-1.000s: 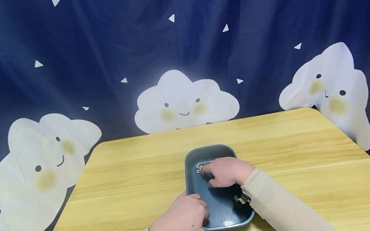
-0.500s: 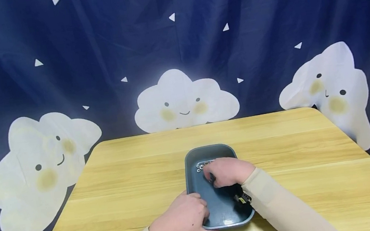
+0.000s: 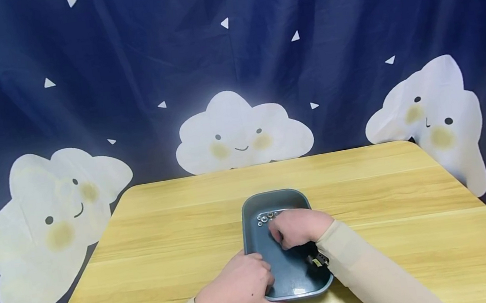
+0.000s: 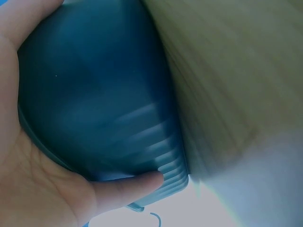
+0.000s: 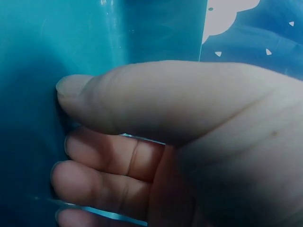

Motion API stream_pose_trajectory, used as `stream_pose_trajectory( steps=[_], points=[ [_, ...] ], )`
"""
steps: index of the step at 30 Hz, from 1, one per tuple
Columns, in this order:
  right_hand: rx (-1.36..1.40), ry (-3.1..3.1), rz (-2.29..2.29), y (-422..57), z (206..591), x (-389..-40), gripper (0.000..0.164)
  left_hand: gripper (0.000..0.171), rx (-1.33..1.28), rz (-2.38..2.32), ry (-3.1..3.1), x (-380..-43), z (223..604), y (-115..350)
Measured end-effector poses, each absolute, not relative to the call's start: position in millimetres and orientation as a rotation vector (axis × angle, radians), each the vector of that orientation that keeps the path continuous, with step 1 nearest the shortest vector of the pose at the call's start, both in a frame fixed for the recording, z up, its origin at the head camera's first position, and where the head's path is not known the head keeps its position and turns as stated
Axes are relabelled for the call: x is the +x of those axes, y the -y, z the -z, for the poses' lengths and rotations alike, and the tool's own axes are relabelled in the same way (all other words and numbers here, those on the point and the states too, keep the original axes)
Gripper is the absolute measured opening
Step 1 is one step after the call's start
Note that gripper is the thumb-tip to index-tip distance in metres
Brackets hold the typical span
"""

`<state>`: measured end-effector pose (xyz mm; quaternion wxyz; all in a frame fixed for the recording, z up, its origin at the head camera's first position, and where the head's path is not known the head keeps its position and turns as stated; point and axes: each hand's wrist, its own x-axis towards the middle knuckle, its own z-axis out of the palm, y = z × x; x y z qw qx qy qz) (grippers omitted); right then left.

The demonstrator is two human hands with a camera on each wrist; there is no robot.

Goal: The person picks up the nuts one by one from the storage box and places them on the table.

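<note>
A blue-grey plastic bin (image 3: 288,284) with rounded corners stands on the table. My left hand (image 3: 240,287) grips its near-left corner, fingers over the rim and thumb along the front outer wall. The left wrist view shows that thumb against the ribbed outside of the bin (image 4: 109,94). Inside the bin, toward its far end, lie several small silver nuts (image 3: 264,219), ring-shaped. My right hand (image 3: 299,226) is down in the bin beside them, fingers curled. In the right wrist view the thumb (image 5: 142,97) hides the index finger; whether anything is pinched is hidden.
The wooden table (image 3: 178,221) extends on all sides of the bin. A dark blue curtain (image 3: 129,59) with white clouds hangs behind the table's far edge. A small black device (image 3: 318,259) sits at my right wrist, inside the bin's right wall.
My right index finger has drawn back from the nuts at the left and curled in. More nuts now show beside it. The left hand and bin have stayed put.
</note>
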<state>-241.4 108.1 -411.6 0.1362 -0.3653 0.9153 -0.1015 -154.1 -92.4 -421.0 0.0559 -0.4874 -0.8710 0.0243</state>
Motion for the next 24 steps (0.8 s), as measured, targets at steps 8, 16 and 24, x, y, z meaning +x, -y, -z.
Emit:
stream_pose_trajectory(
  steps=[8, 16, 24],
  points=[
    [-1.03, -2.673, 0.227, -107.4, 409.4, -239.1, 0.022, 0.054, -1.48, -0.07, 2.645, -153.6, 420.4, 92.4],
    [-1.001, -2.7, 0.188, -106.9, 409.5, -237.7, 0.022, 0.054, -1.482, -0.068, 2.665, -154.1, 420.1, 92.0],
    [-1.053, -2.7, 0.19, -107.8, 407.7, -238.2, 0.023, 0.054, -1.482, -0.08, 2.638, -153.6, 421.5, 92.6]
  ],
)
